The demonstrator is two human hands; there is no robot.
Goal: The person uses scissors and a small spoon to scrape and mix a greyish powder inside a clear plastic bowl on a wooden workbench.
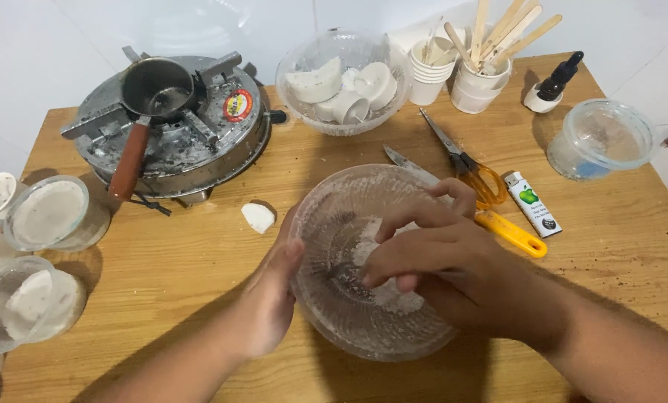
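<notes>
At the far left edge of the pale wooden table [199,254] stand several clear plastic cups filled with white wax [48,215], some lying tilted near the corner; behind them sits a round grey metal stove [173,142] with a small dark metal pot with a reddish-brown handle [154,89] resting on top; just in front of the stove lies a small white wax chunk [258,217], apart from everything else.

The left hand [270,298] is cupped against the left rim of a ribbed clear glass bowl [349,313], thumb pressed to the edge, bracing it; the bowl sits on the table near the front, at centre, and holds crumbled white wax [393,298]; the right hand [438,261] reaches into it from the right, fingertips drawn together and pinching the crumbs.

Behind the bowl a larger clear bowl of white wax pieces [341,82] stands near the back edge; to its right are stacked white paper cups [431,71] and a white cup of flat wooden sticks [487,63]; yellow-handled scissors [468,168] and a yellow-handled knife [498,227] lie just beyond the right hand; a white lighter [532,204] lies beside them; further right stand a small dark dropper bottle [554,82] and an empty clear plastic tub [603,138].
</notes>
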